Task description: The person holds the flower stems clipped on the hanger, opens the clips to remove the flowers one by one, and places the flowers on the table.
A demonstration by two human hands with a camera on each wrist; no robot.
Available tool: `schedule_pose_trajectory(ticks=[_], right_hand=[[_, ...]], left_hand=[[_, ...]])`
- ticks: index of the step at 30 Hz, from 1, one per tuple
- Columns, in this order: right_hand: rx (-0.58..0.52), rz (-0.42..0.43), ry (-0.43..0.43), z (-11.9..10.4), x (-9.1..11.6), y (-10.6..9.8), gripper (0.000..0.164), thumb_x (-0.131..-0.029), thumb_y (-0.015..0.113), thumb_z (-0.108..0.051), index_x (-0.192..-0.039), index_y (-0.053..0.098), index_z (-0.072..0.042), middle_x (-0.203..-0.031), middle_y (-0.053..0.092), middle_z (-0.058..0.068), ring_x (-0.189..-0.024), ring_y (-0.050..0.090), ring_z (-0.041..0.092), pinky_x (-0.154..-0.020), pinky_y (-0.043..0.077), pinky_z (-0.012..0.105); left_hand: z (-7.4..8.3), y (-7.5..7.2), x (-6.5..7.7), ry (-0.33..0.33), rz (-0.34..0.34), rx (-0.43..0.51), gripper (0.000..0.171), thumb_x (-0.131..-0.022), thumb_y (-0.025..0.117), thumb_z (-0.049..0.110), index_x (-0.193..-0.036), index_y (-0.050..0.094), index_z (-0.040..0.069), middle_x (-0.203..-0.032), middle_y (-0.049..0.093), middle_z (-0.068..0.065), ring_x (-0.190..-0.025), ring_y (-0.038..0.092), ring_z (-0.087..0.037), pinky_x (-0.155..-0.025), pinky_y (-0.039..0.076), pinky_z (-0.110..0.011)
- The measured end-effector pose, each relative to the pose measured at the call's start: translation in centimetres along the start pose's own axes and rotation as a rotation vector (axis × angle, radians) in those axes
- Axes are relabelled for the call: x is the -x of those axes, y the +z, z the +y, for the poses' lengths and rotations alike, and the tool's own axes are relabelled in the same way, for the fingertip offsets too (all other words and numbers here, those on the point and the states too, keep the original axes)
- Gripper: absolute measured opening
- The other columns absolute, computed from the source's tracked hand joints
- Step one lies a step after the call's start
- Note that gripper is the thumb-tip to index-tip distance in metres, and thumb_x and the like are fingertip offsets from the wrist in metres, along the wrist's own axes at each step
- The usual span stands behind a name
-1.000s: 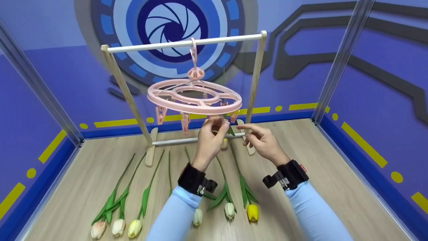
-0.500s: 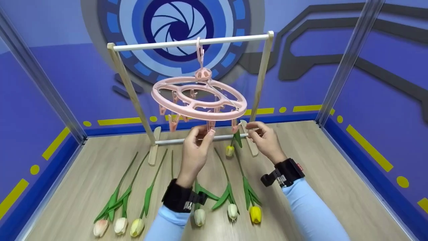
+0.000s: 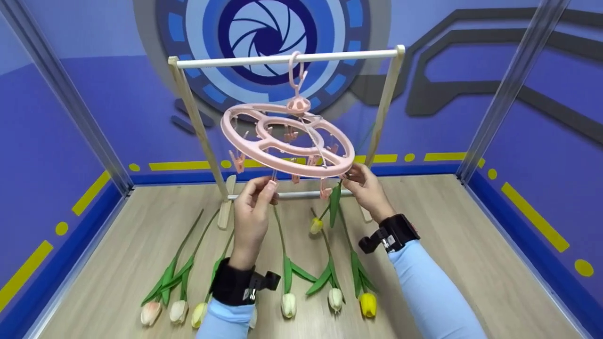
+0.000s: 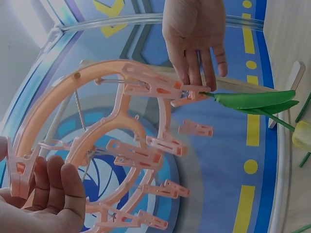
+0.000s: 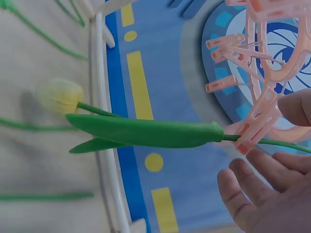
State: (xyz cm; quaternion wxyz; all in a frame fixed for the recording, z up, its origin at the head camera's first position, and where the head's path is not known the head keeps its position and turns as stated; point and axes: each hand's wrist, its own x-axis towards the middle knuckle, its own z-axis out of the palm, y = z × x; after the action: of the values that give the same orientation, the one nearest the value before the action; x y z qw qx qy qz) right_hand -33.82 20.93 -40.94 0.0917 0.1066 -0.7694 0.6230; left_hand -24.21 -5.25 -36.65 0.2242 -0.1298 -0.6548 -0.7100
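Observation:
A pink round clip hanger (image 3: 287,162) hangs tilted, lower at the right. Under its front rim my left hand (image 3: 252,207) pinches a clothespin (image 4: 22,170) between thumb and fingers. At the right rim my right hand (image 3: 370,190) has thumb and fingers around another clothespin (image 5: 260,119). That clothespin bites the stem of a pale yellow tulip (image 5: 60,95), which dangles head down with its green leaf (image 5: 146,132) below the clip. Other clothespins (image 4: 136,155) hang from the ring with nothing in them.
A wooden stand with a white top rod (image 3: 348,55) carries the hanger. Several tulips lie on the table in a row, among them a white one (image 3: 289,305), a bright yellow one (image 3: 368,305) and a pinkish one (image 3: 150,313). Blue panels (image 3: 541,141) enclose the table.
The hanger has turned and tilted down to the right. My left hand has shifted left under the rim. My right hand has closed in on the clothespin with the tulip.

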Motion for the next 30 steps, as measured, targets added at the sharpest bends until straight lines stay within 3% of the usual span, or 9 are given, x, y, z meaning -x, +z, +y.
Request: schedule_pose_trajectory(ticks=[4,7,11,17,24,30], right_hand=[[-0.068,0.009,0.026,-0.1,0.2,0.3,0.037,-0.101,0.058,-0.003,-0.136,0.055,0.006,-0.12,0.067,0.017,-0.106,0.063,0.019,-0.088,0.051,0.031],[-0.114,0.02,0.014,-0.2,0.5,0.5,0.022,-0.104,0.054,-0.002,-0.122,0.061,0.01,-0.105,0.068,0.008,-0.093,0.062,0.011,-0.08,0.054,0.029],[-0.18,-0.005,-0.022,-0.4,0.9,0.8,0.018,-0.106,0.049,0.0,-0.111,0.061,0.012,-0.097,0.067,0.005,-0.087,0.064,0.012,-0.079,0.057,0.031],[-0.174,-0.037,-0.076,-1.1,1.5,1.0,0.019,-0.107,0.048,0.0,-0.114,0.06,0.012,-0.1,0.066,0.01,-0.087,0.065,0.015,-0.079,0.059,0.031],[-0.112,-0.043,-0.11,-1.8,2.1,1.3,0.017,-0.107,0.048,0.0,-0.109,0.062,0.01,-0.098,0.067,0.011,-0.082,0.065,0.014,-0.073,0.055,0.026],[-0.092,-0.049,-0.136,-2.1,2.4,1.7,0.015,-0.106,0.049,0.002,-0.107,0.061,0.011,-0.096,0.066,0.011,-0.079,0.061,0.013,-0.07,0.054,0.025]], left_hand=[[-0.3,-0.3,0.1,-0.004,0.014,0.01,0.024,-0.105,0.055,0.008,-0.12,0.064,-0.009,-0.107,0.069,-0.011,-0.086,0.063,-0.018,-0.076,0.053,-0.026],[-0.8,-0.3,0.3,-0.031,0.007,0.003,0.023,-0.106,0.054,0.006,-0.121,0.062,-0.008,-0.104,0.069,-0.012,-0.086,0.062,-0.018,-0.077,0.053,-0.026],[-1.6,0.0,0.7,-0.078,-0.013,0.001,0.021,-0.106,0.053,0.006,-0.121,0.059,-0.007,-0.096,0.062,-0.01,-0.088,0.061,-0.022,-0.078,0.053,-0.027],[-2.3,0.8,1.4,-0.104,-0.068,0.009,0.025,-0.107,0.051,0.006,-0.127,0.057,-0.007,-0.108,0.06,-0.014,-0.094,0.06,-0.027,-0.082,0.051,-0.029],[-2.4,2.6,2.3,-0.053,-0.187,-0.013,0.026,-0.106,0.054,0.009,-0.126,0.06,-0.006,-0.111,0.065,-0.016,-0.096,0.062,-0.021,-0.087,0.054,-0.034],[-2.8,4.2,2.4,0.016,-0.245,-0.06,0.025,-0.106,0.056,0.009,-0.126,0.063,-0.004,-0.115,0.068,-0.017,-0.107,0.065,-0.027,-0.091,0.054,-0.031]])
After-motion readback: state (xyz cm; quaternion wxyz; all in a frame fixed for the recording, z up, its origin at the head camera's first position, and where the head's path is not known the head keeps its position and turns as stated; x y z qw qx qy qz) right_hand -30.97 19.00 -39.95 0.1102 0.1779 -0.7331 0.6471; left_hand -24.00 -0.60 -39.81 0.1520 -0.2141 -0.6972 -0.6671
